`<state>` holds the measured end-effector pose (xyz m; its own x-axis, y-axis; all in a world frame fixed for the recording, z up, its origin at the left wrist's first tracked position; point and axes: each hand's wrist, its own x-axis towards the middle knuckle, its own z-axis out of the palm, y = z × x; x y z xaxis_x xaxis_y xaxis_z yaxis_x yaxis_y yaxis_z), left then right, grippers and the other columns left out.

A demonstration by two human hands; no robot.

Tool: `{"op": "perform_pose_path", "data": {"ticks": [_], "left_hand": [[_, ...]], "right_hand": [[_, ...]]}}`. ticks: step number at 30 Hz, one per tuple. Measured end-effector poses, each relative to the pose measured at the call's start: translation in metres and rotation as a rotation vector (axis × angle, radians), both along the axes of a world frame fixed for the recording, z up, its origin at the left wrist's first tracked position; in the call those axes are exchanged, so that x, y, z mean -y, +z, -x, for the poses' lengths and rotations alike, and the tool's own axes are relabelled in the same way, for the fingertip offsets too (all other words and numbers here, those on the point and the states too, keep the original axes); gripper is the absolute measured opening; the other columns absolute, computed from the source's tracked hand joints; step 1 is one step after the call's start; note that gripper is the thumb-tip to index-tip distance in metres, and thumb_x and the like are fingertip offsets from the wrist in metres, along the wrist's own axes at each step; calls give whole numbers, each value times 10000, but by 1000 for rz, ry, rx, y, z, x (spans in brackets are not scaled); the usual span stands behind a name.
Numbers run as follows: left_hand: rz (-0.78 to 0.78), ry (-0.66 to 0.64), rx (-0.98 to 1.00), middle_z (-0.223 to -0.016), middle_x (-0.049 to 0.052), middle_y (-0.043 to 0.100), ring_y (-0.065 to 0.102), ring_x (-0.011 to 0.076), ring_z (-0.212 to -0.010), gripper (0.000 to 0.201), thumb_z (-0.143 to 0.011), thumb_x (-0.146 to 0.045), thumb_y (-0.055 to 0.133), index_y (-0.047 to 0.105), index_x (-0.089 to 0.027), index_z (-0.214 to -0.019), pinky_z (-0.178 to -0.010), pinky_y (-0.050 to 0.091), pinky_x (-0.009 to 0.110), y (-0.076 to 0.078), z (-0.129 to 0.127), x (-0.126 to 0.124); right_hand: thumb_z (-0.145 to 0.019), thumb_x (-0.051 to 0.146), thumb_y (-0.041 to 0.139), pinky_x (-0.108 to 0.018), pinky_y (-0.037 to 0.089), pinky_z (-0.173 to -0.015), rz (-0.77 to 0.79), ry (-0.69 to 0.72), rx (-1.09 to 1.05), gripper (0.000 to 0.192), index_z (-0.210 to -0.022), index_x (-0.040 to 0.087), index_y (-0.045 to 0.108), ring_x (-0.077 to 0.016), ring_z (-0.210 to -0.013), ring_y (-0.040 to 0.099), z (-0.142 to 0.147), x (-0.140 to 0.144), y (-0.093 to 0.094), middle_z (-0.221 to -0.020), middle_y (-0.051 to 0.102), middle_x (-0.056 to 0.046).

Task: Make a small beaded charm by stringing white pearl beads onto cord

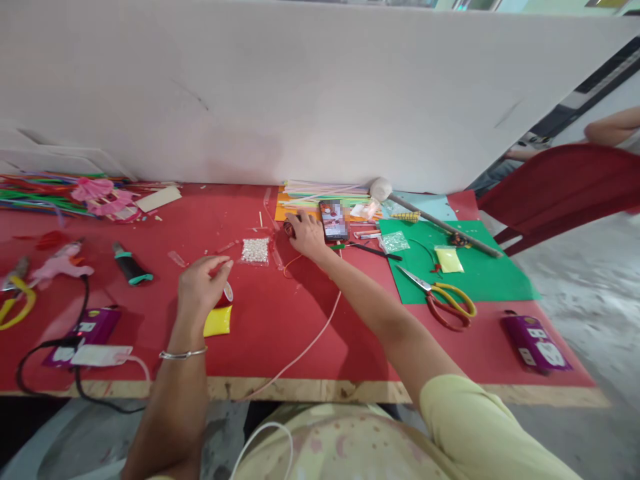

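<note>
My left hand is raised over the red table covering, its thumb and fingertips pinched together. Whatever is between those fingertips is too small to make out. Just beside and below it lie a small round spool and a yellow packet. A clear packet of white beads sits between my two hands. Farther forward, my right hand is closed around a small dark, reddish object, mostly covered by the fingers. Right by that hand is a lit phone, and a thin orange wire curls below.
Scissors, a pale yellow packet and a long stick rest on green sheet. Pipe cleaners, cutters and a purple box with cables are leftward. A white panel stands behind; a red chair is right.
</note>
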<state>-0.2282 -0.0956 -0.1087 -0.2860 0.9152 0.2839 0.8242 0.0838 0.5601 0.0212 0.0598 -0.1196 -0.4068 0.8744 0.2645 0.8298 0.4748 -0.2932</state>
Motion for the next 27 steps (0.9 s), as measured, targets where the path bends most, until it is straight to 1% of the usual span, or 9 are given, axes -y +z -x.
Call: {"op": "perform_pose_path", "data": {"ticks": [2, 3, 6, 8, 10, 12, 17, 24, 27], "left_hand": [[11, -31, 14, -1154, 75, 760, 692, 278, -1108, 332, -903, -482, 578, 766, -253, -1054, -985, 511, 399, -4, -2, -1], [14, -49, 21, -1148, 77, 762, 693, 280, -1103, 325, -900, -477, 584, 769, -253, -1046, -984, 512, 401, -6, -4, -2], [32, -80, 51, -1126, 75, 769, 698, 276, -1084, 316, -902, -465, 584, 772, -257, -1046, -956, 522, 390, -14, -10, -6], [37, -70, 69, -1116, 70, 774, 705, 264, -1065, 328, -908, -466, 578, 773, -252, -1062, -943, 524, 369, -19, -13, -9], [11, -50, 69, -1112, 68, 777, 711, 251, -1050, 337, -915, -467, 577, 776, -242, -1068, -954, 518, 349, -24, -16, -11], [-39, -35, 51, -1110, 71, 779, 713, 242, -1044, 338, -923, -460, 574, 779, -229, -1061, -970, 509, 335, -29, -18, -13], [-124, -29, -23, -1086, 89, 782, 714, 250, -1010, 322, -935, -429, 559, 778, -213, -1028, -943, 510, 340, -35, -20, -17], [-217, -81, -105, -1101, 116, 771, 706, 270, -1026, 297, -925, -335, 555, 770, -183, -1061, -952, 511, 369, -37, -22, -17], [-225, -115, -189, -1129, 135, 762, 699, 291, -1054, 300, -907, -291, 568, 763, -166, -1096, -971, 503, 393, -34, -27, -18]], "right_hand": [[-862, 262, 657, -535, 303, -1132, -88, 16, -24, 671, -1505, 207, 473, -381, -1394, 370, -2, 2, 4, -1568, 410, -170], [-885, 277, 641, -527, 265, -1154, -130, 62, -41, 622, -1486, 199, 500, -368, -1403, 358, -1, 5, 5, -1556, 436, -163], [-990, 322, 516, -454, 269, -1132, -158, 313, -59, 373, -1312, 196, 656, -290, -1252, 495, 10, 19, 1, -1326, 646, -127], [-1008, 388, 506, -424, 310, -1074, -138, 482, -40, 337, -1184, 194, 718, -266, -1141, 552, 21, 30, -8, -1170, 709, -104], [-991, 426, 552, -421, 328, -1028, -173, 556, -17, 336, -1158, 192, 725, -267, -1108, 559, 33, 40, -18, -1142, 709, -105], [-988, 391, 569, -418, 345, -975, -217, 562, 30, 307, -1127, 168, 728, -266, -1073, 559, 43, 47, -28, -1132, 697, -127], [-1034, 176, 425, -395, 359, -887, -275, 519, 120, 302, -968, 124, 715, -238, -973, 557, 55, 53, -38, -1041, 682, -128], [-1035, 190, 437, -362, 369, -830, -221, 398, 81, 246, -1050, 142, 679, -219, -939, 566, 36, 57, -37, -1043, 672, -104], [-1051, 238, 425, -367, 380, -805, -237, 451, 121, 279, -1057, 154, 691, -233, -962, 571, 36, 58, -37, -1043, 669, -109]]}}
